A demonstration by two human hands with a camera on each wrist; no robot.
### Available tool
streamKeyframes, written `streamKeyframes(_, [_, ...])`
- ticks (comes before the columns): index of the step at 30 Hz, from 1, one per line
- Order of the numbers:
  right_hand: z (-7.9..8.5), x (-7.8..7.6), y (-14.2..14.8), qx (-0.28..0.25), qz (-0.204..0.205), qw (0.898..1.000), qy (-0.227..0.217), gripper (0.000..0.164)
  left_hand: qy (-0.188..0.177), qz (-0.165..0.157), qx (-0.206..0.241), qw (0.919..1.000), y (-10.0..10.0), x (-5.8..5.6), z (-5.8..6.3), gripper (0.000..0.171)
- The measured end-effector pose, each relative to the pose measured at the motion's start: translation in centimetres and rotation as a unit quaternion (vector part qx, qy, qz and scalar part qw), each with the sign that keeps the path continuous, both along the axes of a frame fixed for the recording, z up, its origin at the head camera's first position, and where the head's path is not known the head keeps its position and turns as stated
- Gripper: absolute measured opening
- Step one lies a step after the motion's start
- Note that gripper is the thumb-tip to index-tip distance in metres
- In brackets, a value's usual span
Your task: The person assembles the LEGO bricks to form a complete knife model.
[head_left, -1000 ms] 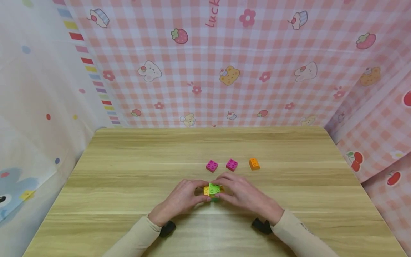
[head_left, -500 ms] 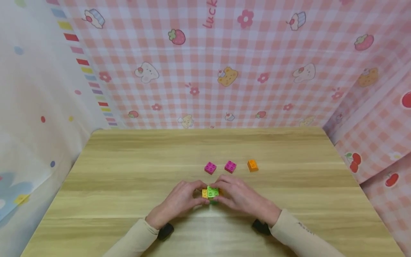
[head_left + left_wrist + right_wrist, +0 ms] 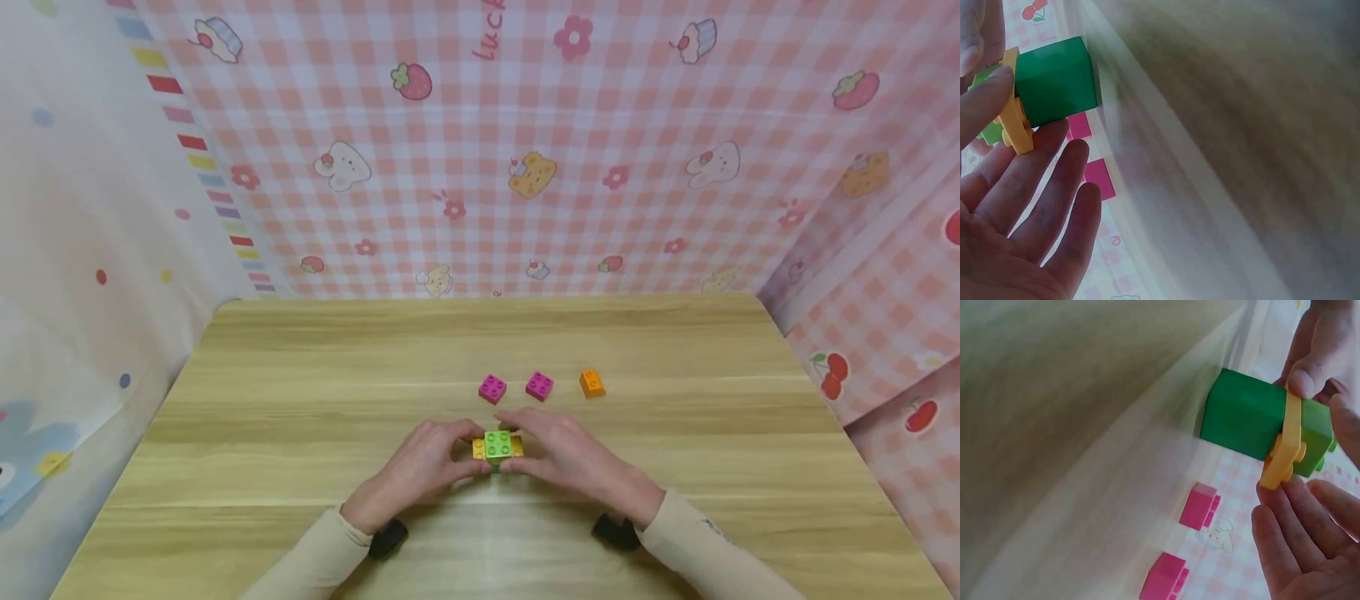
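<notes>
A small stack of toy building blocks stands in the middle of the table: a dark green block (image 3: 1057,81) at the bottom, a yellow-orange plate (image 3: 1285,440) across it and a light green brick (image 3: 498,444) on top. My left hand (image 3: 429,454) pinches the plate's left end between thumb and forefinger, its other fingers spread in the left wrist view. My right hand (image 3: 573,454) is around the right side of the stack, thumb and forefinger spread wider than the light green brick. Its other fingertips (image 3: 1285,494) lie right by the plate's end.
Two magenta bricks (image 3: 492,388) (image 3: 539,386) and an orange sloped brick (image 3: 592,383) lie in a row behind the stack on the wooden table (image 3: 300,358). A pink checked cloth (image 3: 450,125) hangs beyond the table's far edge.
The light green brick has turned to sit square over the plate. My right forefinger has moved back from it, showing more of its top and the plate's right end.
</notes>
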State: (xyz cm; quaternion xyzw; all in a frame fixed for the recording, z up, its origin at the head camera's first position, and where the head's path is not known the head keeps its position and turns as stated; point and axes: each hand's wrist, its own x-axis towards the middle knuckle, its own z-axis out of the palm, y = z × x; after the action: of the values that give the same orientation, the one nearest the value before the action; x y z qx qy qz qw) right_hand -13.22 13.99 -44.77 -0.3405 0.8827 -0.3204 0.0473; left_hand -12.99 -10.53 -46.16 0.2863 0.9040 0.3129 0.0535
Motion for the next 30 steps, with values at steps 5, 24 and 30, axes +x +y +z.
streamKeyframes(5, [0.5, 0.0, 0.9, -0.004, -0.018, 0.999, -0.028, 0.062, 0.004, 0.001, -0.003, 1.0000, 0.1, 0.0, 0.0, 0.033])
streamKeyframes(24, [0.0, -1.9, 3.4, -0.003, -0.082, 0.994, 0.066, 0.040, -0.002, 0.009, -0.012, 0.9999, 0.3, 0.1, 0.2, 0.038])
streamKeyframes(30, [0.0, -2.9, 3.6, 0.018, -0.085, 0.993, 0.080, 0.042, -0.002, 0.009, -0.012, 0.9999, 0.3, 0.1, 0.1, 0.038])
